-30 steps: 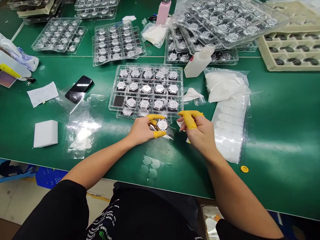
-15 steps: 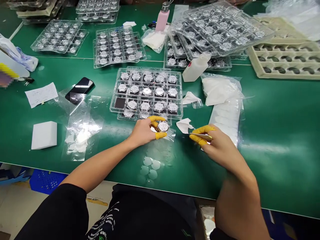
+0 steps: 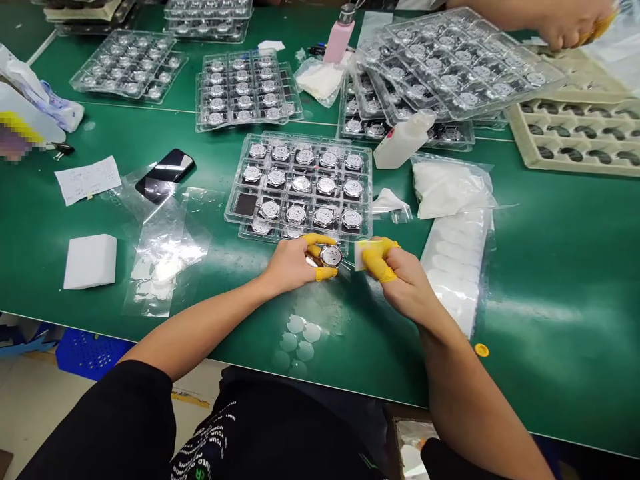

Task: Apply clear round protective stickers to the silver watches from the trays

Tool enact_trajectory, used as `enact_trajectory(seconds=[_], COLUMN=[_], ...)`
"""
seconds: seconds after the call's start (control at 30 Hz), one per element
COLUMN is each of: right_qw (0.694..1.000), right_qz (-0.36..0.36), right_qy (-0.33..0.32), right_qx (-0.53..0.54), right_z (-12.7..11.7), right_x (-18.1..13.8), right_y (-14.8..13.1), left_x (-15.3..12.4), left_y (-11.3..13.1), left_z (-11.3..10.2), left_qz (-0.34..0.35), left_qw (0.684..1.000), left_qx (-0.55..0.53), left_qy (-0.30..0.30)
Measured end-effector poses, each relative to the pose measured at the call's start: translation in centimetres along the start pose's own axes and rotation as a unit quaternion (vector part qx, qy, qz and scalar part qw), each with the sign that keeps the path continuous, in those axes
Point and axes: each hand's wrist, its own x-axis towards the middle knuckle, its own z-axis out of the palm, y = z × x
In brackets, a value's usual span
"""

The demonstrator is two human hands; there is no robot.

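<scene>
My left hand [image 3: 295, 265], in yellow finger cots, is closed on a round silver watch case [image 3: 331, 255]. The case's engraved back faces up, held by its rim between thumb and fingers. Just to the right, my right hand [image 3: 395, 267], also in yellow cots, pinches a small flat white wipe [image 3: 359, 257]. A gap separates the wipe from the case. Directly beyond the hands lies a clear plastic tray [image 3: 235, 215] of similar watch cases, with one bare dark pocket at its front left. Several clear round films [image 3: 296, 325] lie on the table nearer to me.
More trays of watch cases [image 3: 440, 63] are stacked at the back. A white bottle [image 3: 404, 140], bagged white wipes [image 3: 450, 187] and a beige tray [image 3: 575, 147] stand right. A phone [image 3: 165, 175], plastic bags [image 3: 160, 260] and a white block [image 3: 91, 262] lie left. Another person's hand [image 3: 575, 27] reaches in.
My right hand has moved left, towards the watch case, and now pinches the white wipe; the tweezers it held no longer show. Another person's arm has appeared at the top right.
</scene>
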Motion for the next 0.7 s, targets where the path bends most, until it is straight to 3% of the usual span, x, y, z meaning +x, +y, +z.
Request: enact_trajectory(seconds=[0.13,0.27,0.7], right_qw=[0.994,0.989,0.994], right_qz=[-0.091,-0.120,-0.083], right_qy=[-0.053,-0.077,-0.026], right_qx=[-0.033,-0.051,-0.071], right_z=[0.6,1.6,2.4], right_x=[0.0,0.5,-0.4], right_y=[-0.7,-0.7,0.6], left_x=[0.0,0.0,-0.1], left_y=[-0.1,-0.4,-0.9], left_z=[0.0,-0.1,-0.2], left_qz=[-0.008,-0.013,0.010], left_qw=[1.000,0.999,0.999], left_qx=[-0.029,-0.026,-0.034], left_qy=[-0.005,-0.014,-0.026])
